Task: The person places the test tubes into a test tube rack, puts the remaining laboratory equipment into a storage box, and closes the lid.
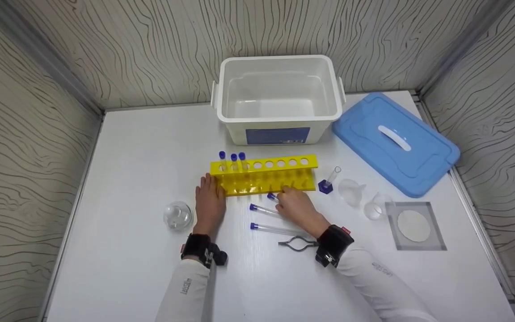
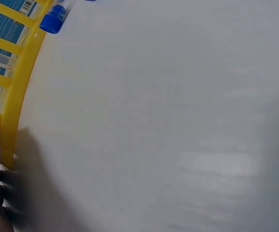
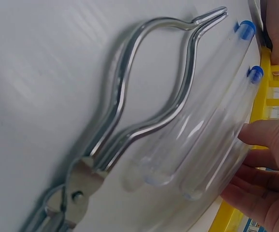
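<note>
Rack [image 1: 264,175]: at the table's [image 1: 128,179] middle, in front of your bin [image 1: 278,99]; three tubes [image 1: 233,161] stand in its left holes.
Lid [image 1: 394,141]: right of the bin.
Left hand [image 1: 209,203]: at the rack's left end; flask [image 1: 178,215] to its left.
Right hand [image 1: 297,206]: in front of the rack, on a lying tube [image 1: 272,196].
Two more tubes [image 1: 268,219]: between your hands.
Clamp [image 1: 297,243]: nearest you.
Cylinder [image 1: 329,180], funnel [image 1: 352,191], beaker [image 1: 375,206], mat [image 1: 415,225]: right of the rack.
</note>
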Demonstrator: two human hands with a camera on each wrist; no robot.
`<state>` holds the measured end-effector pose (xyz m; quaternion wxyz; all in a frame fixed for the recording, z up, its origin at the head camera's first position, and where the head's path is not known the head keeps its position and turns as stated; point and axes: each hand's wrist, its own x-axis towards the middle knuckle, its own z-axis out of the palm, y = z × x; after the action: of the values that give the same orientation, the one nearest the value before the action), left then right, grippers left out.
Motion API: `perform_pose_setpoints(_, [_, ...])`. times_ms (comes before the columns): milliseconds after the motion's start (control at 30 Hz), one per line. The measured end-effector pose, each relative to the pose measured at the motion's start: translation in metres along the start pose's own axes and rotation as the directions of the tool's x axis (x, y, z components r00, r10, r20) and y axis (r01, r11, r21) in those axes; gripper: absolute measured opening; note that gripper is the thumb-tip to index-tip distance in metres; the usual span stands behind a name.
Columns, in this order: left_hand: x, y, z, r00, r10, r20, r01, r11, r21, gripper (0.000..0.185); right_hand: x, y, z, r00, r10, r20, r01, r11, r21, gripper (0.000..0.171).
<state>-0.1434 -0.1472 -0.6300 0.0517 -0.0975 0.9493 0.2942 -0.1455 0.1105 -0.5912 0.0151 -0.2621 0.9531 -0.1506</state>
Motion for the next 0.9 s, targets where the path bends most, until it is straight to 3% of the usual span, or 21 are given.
perform_pose_setpoints(700, [0.0000, -0.0019, 0.0010, 1.000, 0.022, -0.010, -0.022, 1.000, 0.014, 0.058, -0.0002, 0.0007, 0.0032, 0.999, 0.009, -0.033, -0.008, 1.000, 0.018, 0.009])
perform_pose_setpoints(900, [0.0003, -0.0009, -0.0002, 1.000, 0.026, -0.010, -0.026, 1.000, 0.018, 0.057, -0.0013, -0.0032, -0.0046, 0.999, 0.026, -0.020, -0.025, 0.999, 0.047, 0.010])
